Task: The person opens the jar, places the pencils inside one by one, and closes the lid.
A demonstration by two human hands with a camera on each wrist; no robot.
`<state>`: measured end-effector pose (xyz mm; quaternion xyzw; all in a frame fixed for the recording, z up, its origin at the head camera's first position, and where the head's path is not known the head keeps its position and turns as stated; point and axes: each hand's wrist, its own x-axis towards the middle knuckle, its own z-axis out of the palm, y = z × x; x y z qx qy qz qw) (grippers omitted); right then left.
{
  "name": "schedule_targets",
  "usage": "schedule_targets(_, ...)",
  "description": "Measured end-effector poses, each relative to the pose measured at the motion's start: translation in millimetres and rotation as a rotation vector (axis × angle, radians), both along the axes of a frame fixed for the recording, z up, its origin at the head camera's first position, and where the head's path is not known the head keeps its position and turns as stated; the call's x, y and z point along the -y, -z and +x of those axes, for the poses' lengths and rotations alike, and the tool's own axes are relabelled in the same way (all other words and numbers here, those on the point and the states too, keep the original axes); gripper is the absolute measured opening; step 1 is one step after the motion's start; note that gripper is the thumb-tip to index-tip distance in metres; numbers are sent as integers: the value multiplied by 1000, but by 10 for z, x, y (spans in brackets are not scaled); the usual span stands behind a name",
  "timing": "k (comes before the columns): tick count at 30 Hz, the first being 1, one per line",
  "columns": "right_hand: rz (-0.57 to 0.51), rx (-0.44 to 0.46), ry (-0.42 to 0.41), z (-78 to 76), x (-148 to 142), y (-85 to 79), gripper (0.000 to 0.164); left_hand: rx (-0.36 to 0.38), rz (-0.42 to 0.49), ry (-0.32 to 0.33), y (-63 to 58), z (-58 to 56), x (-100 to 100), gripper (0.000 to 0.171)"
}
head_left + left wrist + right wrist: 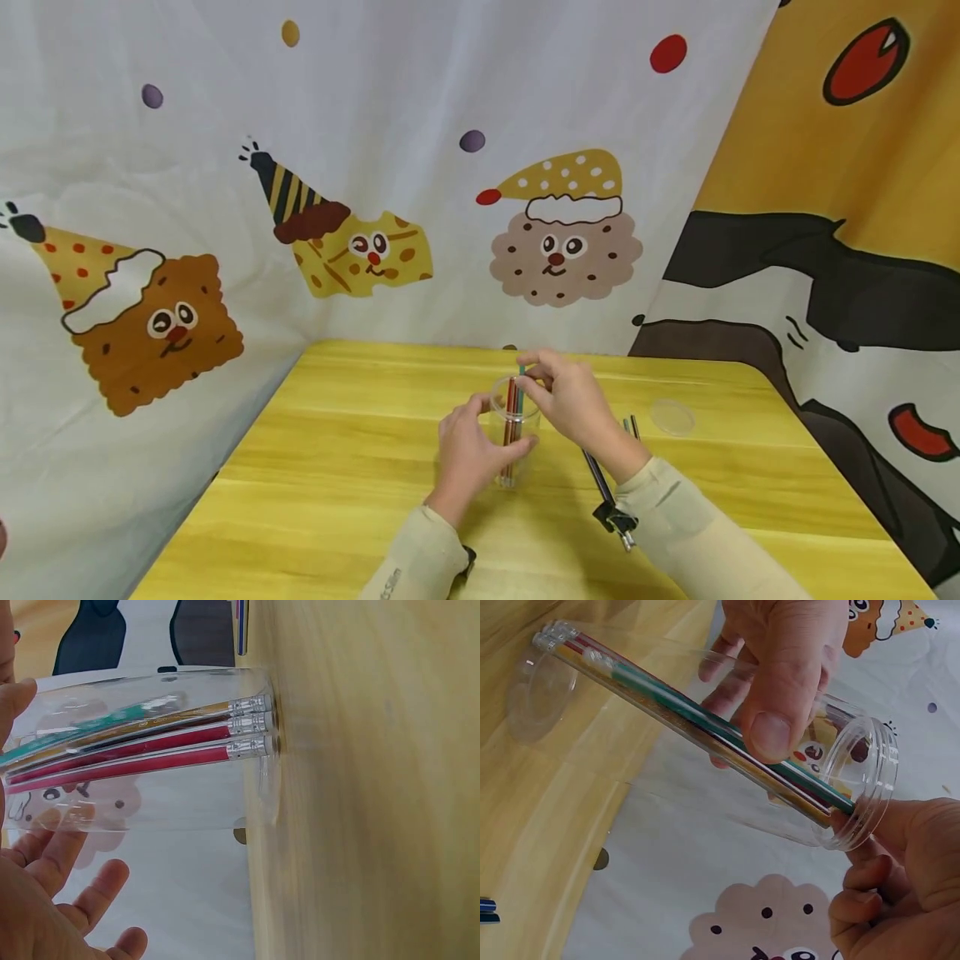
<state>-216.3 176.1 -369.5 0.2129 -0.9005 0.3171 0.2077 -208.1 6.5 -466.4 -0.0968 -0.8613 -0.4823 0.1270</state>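
A clear plastic jar [528, 458] stands on the table, held round its side by my left hand [472, 442]. In the right wrist view, the left thumb [772, 735] lies across the jar's front. Two red pencils [187, 757] and a gold pencil [202, 712] stand inside, their silver ferrules at the jar bottom. My right hand [570, 400] is at the jar's mouth, pinching the upper end of a green pencil [675, 701]. That pencil is mostly inside the jar, its lower end above the bottom in the left wrist view.
A round clear lid [672, 417] lies on the yellow wood-grain table [337, 433] to the right. Several dark pencils [598, 477] lie beside and partly behind the right forearm. A cloth with cartoon prints [405, 108] hangs behind the table.
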Motion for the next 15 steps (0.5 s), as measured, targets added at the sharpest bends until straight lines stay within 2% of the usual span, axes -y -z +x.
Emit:
schedule_targets(8,88,103,29,46,47,-39,18,16,21,-2,-22,12,-3,62)
schedule_targets(15,132,117,43,69,58,-76,16,10,18,8,-26,21,-8,62)
